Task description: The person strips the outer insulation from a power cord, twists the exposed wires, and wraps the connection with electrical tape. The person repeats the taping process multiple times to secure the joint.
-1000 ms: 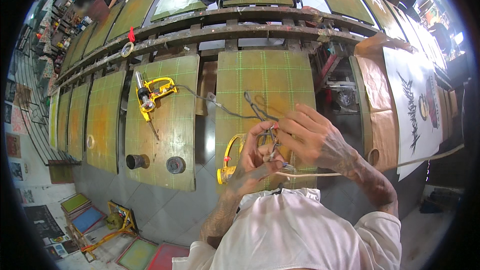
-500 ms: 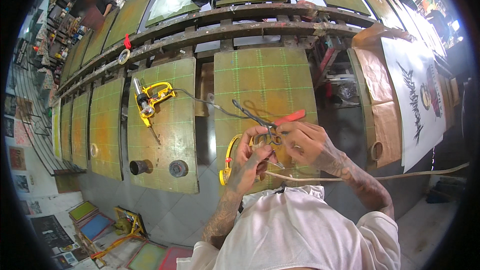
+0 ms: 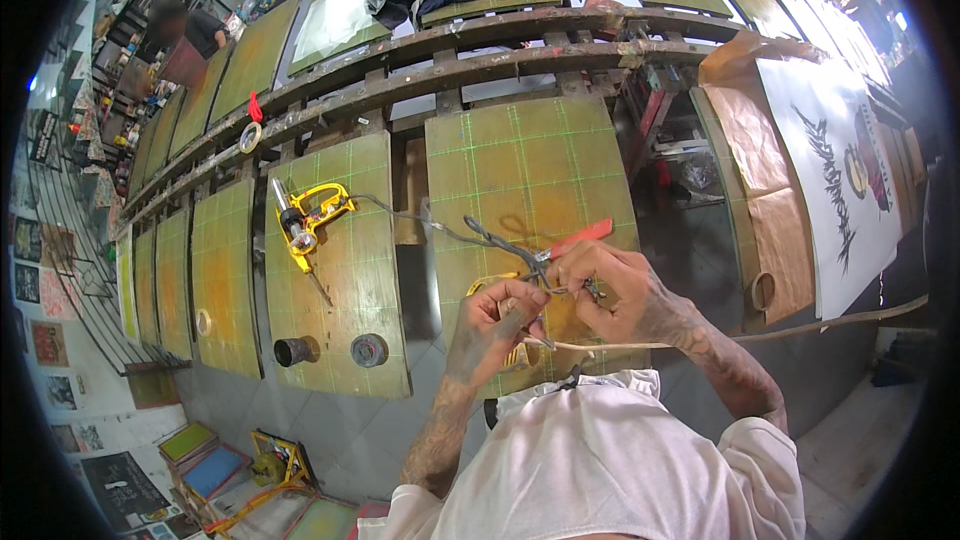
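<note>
Both my hands are close together over the middle board point(image 3: 525, 155). My left hand point(image 3: 495, 328) is closed, its thumb and fingertips pinching the looped black cable point(image 3: 490, 232). Beside it my right hand point(image 3: 625, 292) is also closed in a pinch; fingers cover most of what it grips. A pale cord point(image 3: 700, 343) runs in from the right, its end beside my left fingers. Just beyond my right knuckles lies a red-handled tool point(image 3: 582, 238). Yellow casing point(image 3: 515, 358) shows partly under my left hand. The black cable leads left to an opened yellow heat gun point(image 3: 312, 220) with bare inner parts.
On the left board stand a dark cup-like cylinder point(image 3: 292, 352) and a round dark piece point(image 3: 369, 351). Metal rails point(image 3: 420, 65) cross beyond the boards. Brown paper point(image 3: 755, 190) and a printed white sheet point(image 3: 835, 190) lie right. Another person point(image 3: 205, 32) is far left.
My hands have shifted slightly, the right fingers curling in closer. The view has moved a little, and the yellow casing beside my left hand is now mostly covered. A hand shows on the far dark cloth.
</note>
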Available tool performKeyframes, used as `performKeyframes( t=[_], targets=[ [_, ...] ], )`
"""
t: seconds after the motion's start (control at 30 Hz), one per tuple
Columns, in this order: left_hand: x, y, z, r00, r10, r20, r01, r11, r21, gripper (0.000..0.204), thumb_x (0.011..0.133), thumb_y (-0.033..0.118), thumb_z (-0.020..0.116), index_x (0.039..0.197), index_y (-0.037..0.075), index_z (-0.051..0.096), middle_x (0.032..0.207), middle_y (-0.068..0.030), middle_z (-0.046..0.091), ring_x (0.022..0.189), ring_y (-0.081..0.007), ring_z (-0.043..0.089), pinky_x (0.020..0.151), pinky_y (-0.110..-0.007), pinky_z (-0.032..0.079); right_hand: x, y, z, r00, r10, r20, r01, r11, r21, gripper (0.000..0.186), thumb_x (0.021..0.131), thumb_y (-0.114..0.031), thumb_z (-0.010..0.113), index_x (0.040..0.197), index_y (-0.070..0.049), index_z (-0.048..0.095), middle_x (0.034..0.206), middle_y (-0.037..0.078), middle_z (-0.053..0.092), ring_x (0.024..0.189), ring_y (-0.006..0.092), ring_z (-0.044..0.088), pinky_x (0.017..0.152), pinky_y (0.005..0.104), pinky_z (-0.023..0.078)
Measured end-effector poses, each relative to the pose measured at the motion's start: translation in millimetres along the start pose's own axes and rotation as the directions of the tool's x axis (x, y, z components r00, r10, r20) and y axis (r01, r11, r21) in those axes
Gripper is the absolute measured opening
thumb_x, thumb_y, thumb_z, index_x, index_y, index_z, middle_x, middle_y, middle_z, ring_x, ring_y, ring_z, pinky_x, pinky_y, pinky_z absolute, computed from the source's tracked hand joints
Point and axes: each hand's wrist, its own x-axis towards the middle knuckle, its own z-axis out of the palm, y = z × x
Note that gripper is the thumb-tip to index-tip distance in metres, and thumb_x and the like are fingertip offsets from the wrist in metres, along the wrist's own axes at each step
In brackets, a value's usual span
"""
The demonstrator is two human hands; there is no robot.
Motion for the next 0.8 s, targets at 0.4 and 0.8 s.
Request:
performKeyframes(
  t=[0.4,0.8],
  targets=[
    [-31.8,-0.1,14.0,0.999,0.021,-0.036,-0.023,0.999,-0.046,0.017,0.098,0.021,0.074,0.094,0.005,0.068,0.073,-0.0005,0.065,0.063,-0.0072,0.06,0.057,-0.021,0.047,-13.2,-15.4,-6.6,0.946,-0.317,0.067,0.324,0.925,-0.196,0.032,0.081,-0.008,0.077,0.111,0.0,0.068,0.101,0.013,0.064,0.094,0.0291,0.069,0.081,0.0393,0.058],
    [-44.6,6.7,22.5,1.0,0.031,-0.002,-0.031,0.999,-0.025,0.012,0.098,0.011,0.072,0.094,0.0,0.067,0.079,-0.0063,0.069,0.065,-0.0109,0.065,0.057,-0.023,0.05,-31.3,-32.6,-12.0,0.949,-0.31,0.064,0.316,0.917,-0.244,0.035,0.081,-0.011,0.074,0.114,-0.001,0.066,0.103,0.01,0.062,0.097,0.0256,0.067,0.082,0.0364,0.058]
  ],
)
